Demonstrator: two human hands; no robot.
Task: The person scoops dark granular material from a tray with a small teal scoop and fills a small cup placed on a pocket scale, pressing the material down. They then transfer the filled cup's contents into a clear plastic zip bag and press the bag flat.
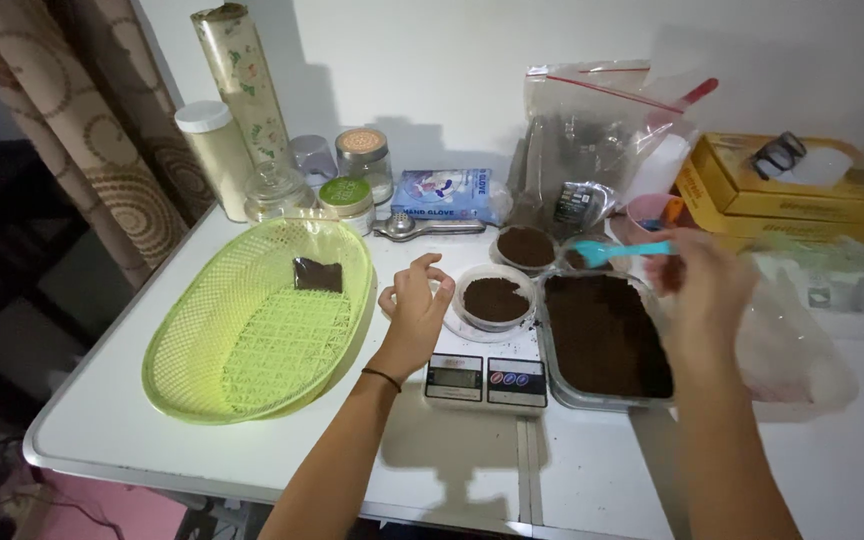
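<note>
Small round tub (494, 298) of dark powder sits on the digital scale (485, 378) at bench centre: light, thin-walled, spills easily; grip by the rim. Left hand (414, 305) loosely curled beside it, holding nothing. Right hand (697, 275), blurred, pinches a turquoise spoon (617, 250) over the powder tray (604, 338).

White table (252, 455): basket (202, 370), scale (485, 378), tray (562, 395).

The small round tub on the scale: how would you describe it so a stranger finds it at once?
Start at the big green basket, then look right to the white kitchen scale. The small round tub of dark powder stands on it, beside the left hand. Another tub like it sits behind on the table; only this one is on the scale.
</note>
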